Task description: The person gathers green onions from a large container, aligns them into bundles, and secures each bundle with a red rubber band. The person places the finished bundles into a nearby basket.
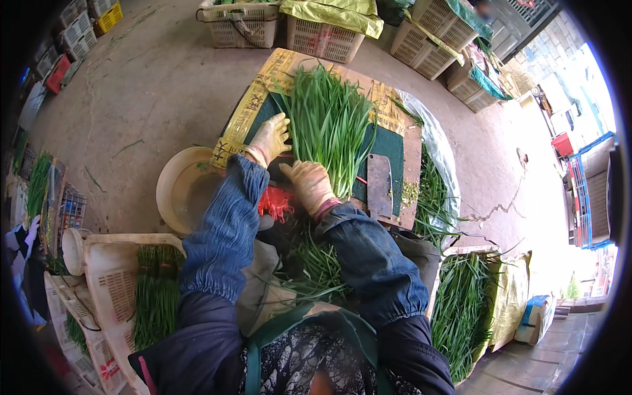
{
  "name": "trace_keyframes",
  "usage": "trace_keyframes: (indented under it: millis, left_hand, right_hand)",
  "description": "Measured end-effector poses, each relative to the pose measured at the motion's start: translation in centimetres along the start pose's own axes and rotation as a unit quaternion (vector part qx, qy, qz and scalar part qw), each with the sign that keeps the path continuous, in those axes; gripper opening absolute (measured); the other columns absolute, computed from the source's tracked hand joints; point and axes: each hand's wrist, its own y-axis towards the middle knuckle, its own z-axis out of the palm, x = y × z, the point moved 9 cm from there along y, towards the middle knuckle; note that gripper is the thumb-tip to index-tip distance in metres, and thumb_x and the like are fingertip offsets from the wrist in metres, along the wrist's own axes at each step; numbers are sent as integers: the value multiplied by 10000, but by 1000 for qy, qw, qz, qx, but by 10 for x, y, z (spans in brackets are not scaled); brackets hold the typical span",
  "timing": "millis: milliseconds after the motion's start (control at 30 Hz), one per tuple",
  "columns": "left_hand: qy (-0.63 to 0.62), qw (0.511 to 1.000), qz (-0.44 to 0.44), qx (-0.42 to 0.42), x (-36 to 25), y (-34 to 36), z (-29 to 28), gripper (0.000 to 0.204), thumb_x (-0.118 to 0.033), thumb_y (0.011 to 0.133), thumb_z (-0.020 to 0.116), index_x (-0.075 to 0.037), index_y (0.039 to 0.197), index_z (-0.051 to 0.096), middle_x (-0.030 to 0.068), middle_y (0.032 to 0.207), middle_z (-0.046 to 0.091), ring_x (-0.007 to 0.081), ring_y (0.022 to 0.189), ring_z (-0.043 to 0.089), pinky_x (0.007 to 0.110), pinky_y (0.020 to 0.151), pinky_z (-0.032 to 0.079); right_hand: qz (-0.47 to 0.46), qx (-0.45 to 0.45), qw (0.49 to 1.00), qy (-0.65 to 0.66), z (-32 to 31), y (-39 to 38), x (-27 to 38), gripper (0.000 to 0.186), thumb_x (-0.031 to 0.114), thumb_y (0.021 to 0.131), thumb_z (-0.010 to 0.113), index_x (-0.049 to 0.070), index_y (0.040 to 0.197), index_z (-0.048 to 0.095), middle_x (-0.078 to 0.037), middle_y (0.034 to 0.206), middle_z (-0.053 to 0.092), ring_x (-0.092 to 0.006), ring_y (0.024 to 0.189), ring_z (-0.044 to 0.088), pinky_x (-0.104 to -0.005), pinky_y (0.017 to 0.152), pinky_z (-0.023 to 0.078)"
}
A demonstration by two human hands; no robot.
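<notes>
A large bunch of garlic chives lies on a work board, leaves pointing away and pale stems toward me. My right hand, in a yellowish glove, is closed at the lower left of the stems; its fingertips are hidden. My left hand, gloved alike, is beside the bunch's left edge, fingers stretched and slightly apart, nothing in them. A broad dark cleaver blade rests on the board right of the stems. Red ties hang at the board's near edge, below my hands.
Left of the board stands a round pale bucket. Crates of chives flank me, one white crate on the left. Loose chives cover my lap. Stacked crates stand at the back, beside a partly visible person.
</notes>
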Motion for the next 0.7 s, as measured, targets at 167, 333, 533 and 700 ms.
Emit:
trace_keyframes:
  millis: [167, 333, 533, 700]
  left_hand:
    - [31, 999, -12, 30, -1, 1, 3, 801, -506, 1000, 423, -42, 1577, 117, 94, 1661, 120, 319, 1473, 250, 622, 1141, 237]
    - [28, 999, 5, 16, -1, 5, -3, 795, -504, 994, 451, -63, 1577, 140, 100, 1653, 134, 341, 1428, 317, 632, 1116, 269]
    - [17, 999, -19, 38, 8, 21, -17, 751, -484, 1005, 447, -72, 1568, 170, 111, 1647, 145, 345, 1379, 373, 613, 1063, 362]
    - [27, 998, -22, 47, 9, 21, -15, 740, -487, 1007, 445, -77, 1565, 181, 113, 1645, 155, 347, 1363, 397, 609, 1058, 369]
  right_hand:
    - [24, 81, 993, -83, 28, 11, -9, 176, 261, 916, 597, 176, 1059, 654, -17, 876, 612, -192, 833, 668, -346, 665, 520]
    - [4, -18, 999, 44, 4, 4, -18, 165, 154, 849, 611, 157, 1011, 641, -57, 879, 635, -214, 832, 684, -347, 657, 533]
    - [151, -7, 975, 161, -4, 3, -41, 352, 286, 851, 708, 119, 1118, 550, -86, 943, 667, -256, 878, 697, -368, 699, 550]
    - [232, 69, 954, 178, 17, 11, -50, 508, 402, 831, 736, 106, 1209, 569, -121, 1014, 697, -300, 877, 705, -405, 741, 548]
